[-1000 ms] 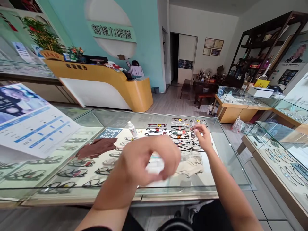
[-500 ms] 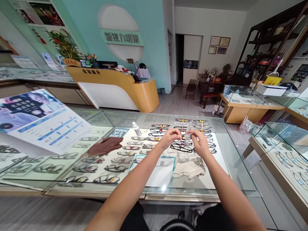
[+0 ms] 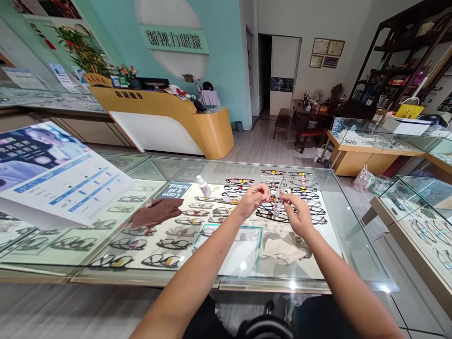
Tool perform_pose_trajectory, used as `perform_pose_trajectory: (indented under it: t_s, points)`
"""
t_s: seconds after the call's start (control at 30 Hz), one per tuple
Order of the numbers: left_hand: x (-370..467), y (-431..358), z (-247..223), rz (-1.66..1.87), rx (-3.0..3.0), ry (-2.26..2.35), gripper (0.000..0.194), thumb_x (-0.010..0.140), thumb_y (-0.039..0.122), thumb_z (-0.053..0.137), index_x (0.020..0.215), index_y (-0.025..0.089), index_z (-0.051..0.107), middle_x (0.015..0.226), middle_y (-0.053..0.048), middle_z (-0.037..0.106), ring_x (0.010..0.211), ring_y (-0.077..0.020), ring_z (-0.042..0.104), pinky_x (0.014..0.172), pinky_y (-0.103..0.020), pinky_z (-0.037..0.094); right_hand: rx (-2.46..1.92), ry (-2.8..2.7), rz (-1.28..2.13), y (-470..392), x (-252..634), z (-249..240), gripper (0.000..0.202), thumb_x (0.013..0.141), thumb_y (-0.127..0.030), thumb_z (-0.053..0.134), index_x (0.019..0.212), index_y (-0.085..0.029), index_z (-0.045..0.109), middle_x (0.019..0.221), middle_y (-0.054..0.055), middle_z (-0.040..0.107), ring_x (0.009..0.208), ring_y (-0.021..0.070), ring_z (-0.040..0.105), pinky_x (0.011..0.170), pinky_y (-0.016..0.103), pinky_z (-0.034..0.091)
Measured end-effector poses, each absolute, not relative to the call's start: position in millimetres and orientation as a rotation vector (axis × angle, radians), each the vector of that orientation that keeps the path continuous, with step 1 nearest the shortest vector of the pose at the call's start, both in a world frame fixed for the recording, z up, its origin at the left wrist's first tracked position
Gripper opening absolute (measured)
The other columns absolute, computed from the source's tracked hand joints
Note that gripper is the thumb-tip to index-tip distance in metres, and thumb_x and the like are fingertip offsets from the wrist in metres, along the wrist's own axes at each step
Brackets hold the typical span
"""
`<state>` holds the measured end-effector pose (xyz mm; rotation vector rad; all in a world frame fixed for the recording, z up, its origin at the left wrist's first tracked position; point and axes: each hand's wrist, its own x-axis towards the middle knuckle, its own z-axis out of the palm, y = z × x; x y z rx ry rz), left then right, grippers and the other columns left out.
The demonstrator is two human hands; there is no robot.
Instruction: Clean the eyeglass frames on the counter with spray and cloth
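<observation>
Clear-framed glasses (image 3: 279, 200) are held upright above the glass display case (image 3: 356, 235), with my right hand (image 3: 296, 212) closed on their near side. Just left of them is my left hand (image 3: 254, 197), its fingers pinched together; what they hold, if anything, is too small to make out. Below my hands a beige cloth (image 3: 286, 249) lies crumpled on the glass. A teal-edged tray (image 3: 259, 242) is beside it, partly behind my left forearm. Rows of glasses (image 3: 173, 244) show under the glass.
A white bottle (image 3: 204, 186) stands beyond my left forearm, near a brown cloth (image 3: 157, 215). A printed card stand (image 3: 67, 174) is at the left. Another glass case (image 3: 420, 226) borders the right side. A yellow and white counter (image 3: 158, 117) stands farther back.
The view has shifted slightly, and the glasses are turned more edge-on. Both hands remain raised close together, with my left fingers still pinched.
</observation>
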<state>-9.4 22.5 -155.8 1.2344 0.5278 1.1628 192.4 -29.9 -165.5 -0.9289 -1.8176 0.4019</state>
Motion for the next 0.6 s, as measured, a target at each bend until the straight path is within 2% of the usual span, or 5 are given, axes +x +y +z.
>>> perform_pose_trajectory:
  t_s: [0.2, 0.4, 0.53, 0.6]
  points:
    - [-6.0, 20.2, -153.5, 1.148, 1.259, 0.563, 0.017, 0.059, 0.024, 0.069, 0.065, 0.019, 0.054, 0.061, 0.001, 0.054, 0.061, -0.0126, 0.047, 0.064, -0.029, 0.037, -0.900, -1.813, 0.413, -31.3, 192.7, -164.5, 0.025, 0.102, -0.026, 0.051, 0.113, -0.026, 0.073, 0.118, 0.009, 0.082, 0.112, 0.0253, 0.076, 0.101, 0.043, 0.059]
    - [-4.6, 20.6, -154.0, 1.146, 1.335, 0.655, 0.031, 0.075, 0.040, 0.083, 0.075, 0.017, 0.063, 0.067, 0.001, 0.059, 0.064, -0.0124, 0.051, 0.065, -0.028, 0.042, -0.926, -1.819, 0.415, -31.9, 192.2, -162.9, 0.027, 0.102, -0.029, 0.049, 0.113, -0.027, 0.074, 0.119, 0.009, 0.082, 0.112, 0.0257, 0.076, 0.099, 0.044, 0.059]
    - [-4.1, 22.0, -155.9, 1.108, 1.411, 0.736, 0.045, 0.070, 0.053, 0.091, 0.083, 0.017, 0.068, 0.078, -0.001, 0.066, 0.070, -0.0134, 0.057, 0.069, -0.028, 0.049, -0.942, -1.816, 0.412, -31.4, 191.9, -163.2, 0.029, 0.102, -0.030, 0.050, 0.119, -0.027, 0.073, 0.125, 0.009, 0.081, 0.114, 0.0261, 0.075, 0.100, 0.045, 0.059]
    - [-4.3, 23.0, -157.4, 1.096, 1.409, 0.749, 0.049, 0.068, 0.055, 0.094, 0.085, 0.017, 0.069, 0.080, -0.001, 0.067, 0.073, -0.0137, 0.059, 0.070, -0.028, 0.051, -0.960, -1.812, 0.413, -30.7, 192.4, -163.8, 0.030, 0.102, -0.030, 0.050, 0.121, -0.028, 0.073, 0.126, 0.009, 0.080, 0.116, 0.0265, 0.075, 0.102, 0.046, 0.059]
